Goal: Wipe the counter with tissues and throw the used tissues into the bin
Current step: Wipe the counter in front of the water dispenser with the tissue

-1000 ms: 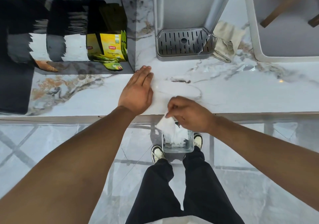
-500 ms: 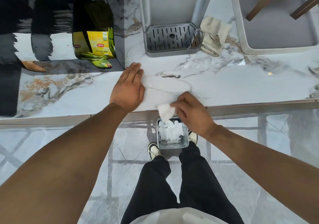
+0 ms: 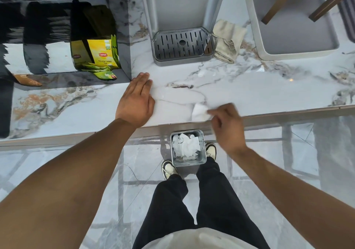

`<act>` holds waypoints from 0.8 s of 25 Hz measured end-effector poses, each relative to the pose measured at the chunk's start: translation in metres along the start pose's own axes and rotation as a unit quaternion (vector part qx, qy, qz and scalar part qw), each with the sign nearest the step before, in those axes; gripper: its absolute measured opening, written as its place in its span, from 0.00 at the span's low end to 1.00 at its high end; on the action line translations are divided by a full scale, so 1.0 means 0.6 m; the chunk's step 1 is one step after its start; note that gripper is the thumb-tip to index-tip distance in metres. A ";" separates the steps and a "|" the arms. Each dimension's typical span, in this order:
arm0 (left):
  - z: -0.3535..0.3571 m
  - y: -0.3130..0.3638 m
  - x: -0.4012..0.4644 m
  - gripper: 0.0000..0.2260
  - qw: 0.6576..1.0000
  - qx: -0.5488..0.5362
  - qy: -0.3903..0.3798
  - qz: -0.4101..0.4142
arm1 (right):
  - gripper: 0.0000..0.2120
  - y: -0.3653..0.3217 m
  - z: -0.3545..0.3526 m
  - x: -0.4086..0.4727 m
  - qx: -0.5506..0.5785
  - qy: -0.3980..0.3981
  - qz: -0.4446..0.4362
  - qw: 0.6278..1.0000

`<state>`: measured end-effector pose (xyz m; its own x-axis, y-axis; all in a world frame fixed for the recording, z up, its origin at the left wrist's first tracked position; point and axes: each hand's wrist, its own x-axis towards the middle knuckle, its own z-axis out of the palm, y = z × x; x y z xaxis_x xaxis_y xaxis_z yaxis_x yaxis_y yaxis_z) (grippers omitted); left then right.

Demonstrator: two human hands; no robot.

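Observation:
My left hand (image 3: pixel 136 99) lies flat, fingers together, on the white marble counter (image 3: pixel 249 95) beside a dark organiser. My right hand (image 3: pixel 226 127) is at the counter's front edge, fingers pinched on a crumpled white tissue (image 3: pixel 199 111) that rests on the counter surface; the hand is motion-blurred. Below the edge, on the floor between my shoes, stands a small square metal bin (image 3: pixel 187 163) with several crumpled white tissues inside.
A grey dispenser with a slotted drip tray (image 3: pixel 182 46) stands at the back of the counter, a folded beige cloth (image 3: pixel 228 41) to its right, then a grey tray (image 3: pixel 294 53). A dark organiser holding yellow tea boxes (image 3: pixel 101 55) is at the left.
My right hand has risen from above the bin to the counter's front edge and shifted right, carrying the tissue onto the surface. The left hand stays flat in place.

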<state>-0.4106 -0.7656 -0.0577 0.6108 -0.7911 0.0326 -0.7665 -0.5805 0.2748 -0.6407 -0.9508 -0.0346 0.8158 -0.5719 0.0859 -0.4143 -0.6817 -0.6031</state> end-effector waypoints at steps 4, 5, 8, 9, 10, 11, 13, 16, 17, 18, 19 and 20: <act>0.000 0.000 0.000 0.24 1.000 -0.002 0.001 0.004 | 0.11 -0.029 0.003 0.038 0.045 -0.028 -0.075 0.996; -0.001 0.001 0.001 0.23 1.000 -0.004 0.002 0.004 | 0.11 -0.024 0.000 0.081 0.025 0.019 -0.046 0.998; -0.003 0.000 -0.001 0.23 1.000 -0.013 0.003 0.002 | 0.14 -0.001 -0.009 0.201 -0.037 0.063 0.082 0.994; -0.003 0.000 -0.001 0.23 1.000 -0.016 0.005 0.004 | 0.15 0.002 -0.003 0.218 -0.056 0.057 0.106 0.991; -0.003 -0.002 -0.002 0.22 1.000 -0.019 0.006 0.009 | 0.15 -0.001 0.010 0.221 -0.069 0.043 0.101 0.992; -0.003 -0.003 -0.001 0.22 1.000 -0.020 0.005 0.015 | 0.15 -0.011 0.023 0.206 -0.065 0.013 0.071 0.995; -0.003 -0.005 -0.001 0.21 1.000 -0.022 0.001 0.018 | 0.13 -0.043 0.044 0.147 -0.020 -0.077 -0.014 0.997; -0.008 -0.003 -0.001 0.20 1.000 -0.023 -0.006 0.011 | 0.12 -0.077 0.061 0.086 0.025 -0.130 -0.144 0.981; -0.008 -0.003 -0.003 0.20 1.000 -0.024 -0.004 0.011 | 0.13 -0.083 0.065 0.100 0.030 -0.107 -0.137 0.984; -0.009 -0.001 -0.006 0.20 1.000 -0.024 0.005 0.007 | 0.13 -0.092 0.071 0.124 0.034 -0.077 -0.100 0.991; -0.010 0.002 -0.008 0.19 1.000 -0.022 0.018 -0.002 | 0.14 -0.103 0.078 0.153 0.025 -0.046 -0.070 0.996; -0.011 0.005 -0.011 0.18 0.999 -0.013 0.035 -0.016 | 0.14 -0.117 0.087 0.180 0.012 -0.036 -0.059 0.998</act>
<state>-0.4156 -0.7609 -0.0506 0.6484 -0.7561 0.0892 -0.7412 -0.6002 0.3007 -0.5021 -0.9409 -0.0243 0.8853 -0.4538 0.1017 -0.3041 -0.7304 -0.6116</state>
